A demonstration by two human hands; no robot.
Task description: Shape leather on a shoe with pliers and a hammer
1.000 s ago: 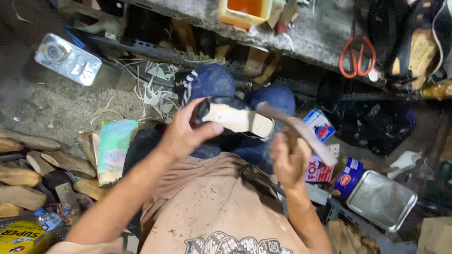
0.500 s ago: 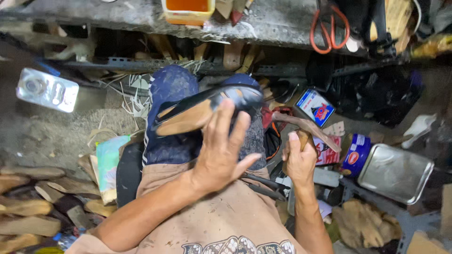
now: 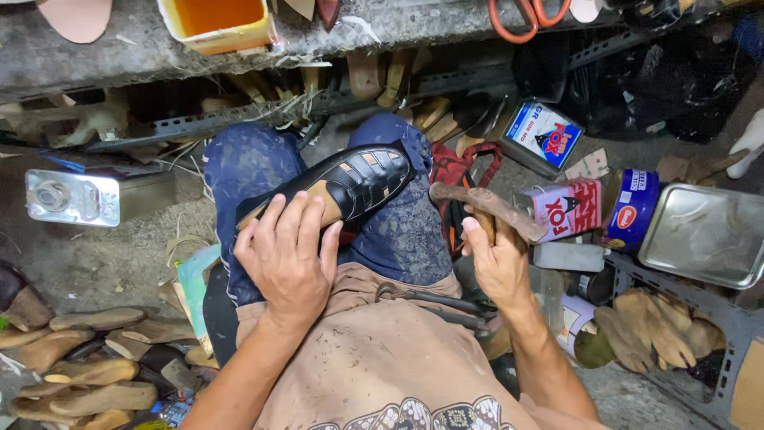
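Observation:
A black woven-strap shoe [image 3: 350, 185] on a wooden last lies across my lap, toe toward the upper right. My left hand [image 3: 285, 256] grips it at the heel end, fingers spread over its side. My right hand [image 3: 495, 259] is closed on the handle of a rusty hammer [image 3: 485, 207], whose head points up and left beside the shoe's toe. My blue-trousered knees [image 3: 247, 163] sit under the shoe. Metal pincers [image 3: 434, 301] rest on my apron by the right wrist.
A concrete bench edge [image 3: 119, 56] with a yellow tub [image 3: 215, 24] and orange-handled scissors [image 3: 521, 16] runs along the top. Glue tins [image 3: 577, 209] and a metal tray [image 3: 704, 235] stand at right. A square metal can [image 3: 72, 197] and several wooden lasts [image 3: 72, 374] lie at left.
My left hand has turned the shoe from sole-up to upper-up and lowered it onto my lap. The right hand holds the hammer in much the same place.

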